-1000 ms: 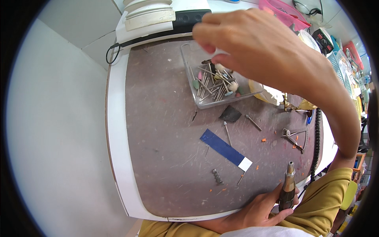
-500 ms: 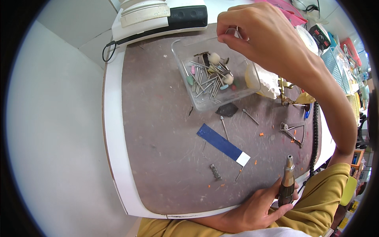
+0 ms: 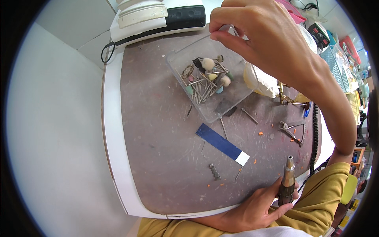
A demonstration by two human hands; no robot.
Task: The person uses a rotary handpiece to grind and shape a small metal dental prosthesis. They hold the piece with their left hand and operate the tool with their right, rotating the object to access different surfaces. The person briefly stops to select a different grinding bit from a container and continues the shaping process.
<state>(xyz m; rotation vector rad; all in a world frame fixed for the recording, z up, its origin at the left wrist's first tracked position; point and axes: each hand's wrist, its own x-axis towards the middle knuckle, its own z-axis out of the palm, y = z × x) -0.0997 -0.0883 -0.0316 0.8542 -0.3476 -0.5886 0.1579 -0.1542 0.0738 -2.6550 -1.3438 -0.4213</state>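
Observation:
My right hand [image 3: 258, 29] pinches the far rim of a clear plastic box [image 3: 182, 80], which is tilted. Inside lie several metal-shanked rotary burs and polishing bits, among them fuzzy white heads [image 3: 208, 64], a round brush wheel [image 3: 188, 71] and coloured stones. In my left hand [image 3: 256, 211], near the table's front edge, is a rotary handpiece [image 3: 287, 183] with its tip pointing away from me; no bit shows in the tip. Between the hands lie a blue strip with a white end [image 3: 219, 139], loose burs [image 3: 250, 116] and a ridged grey piece [image 3: 214, 172].
A white plaster dental model [image 3: 267, 85] with a brass hinged frame stands right of the box. A metal caliper [image 3: 292, 132] and orange scraps lie at the right, near a coiled black cord [image 3: 315, 138]. A white and black device [image 3: 185, 17] stands at the back left.
My right hand has shifted slightly left and tilted the box further. The bits inside have tumbled into a new arrangement, showing the brush wheel. My left hand and the handpiece stay put.

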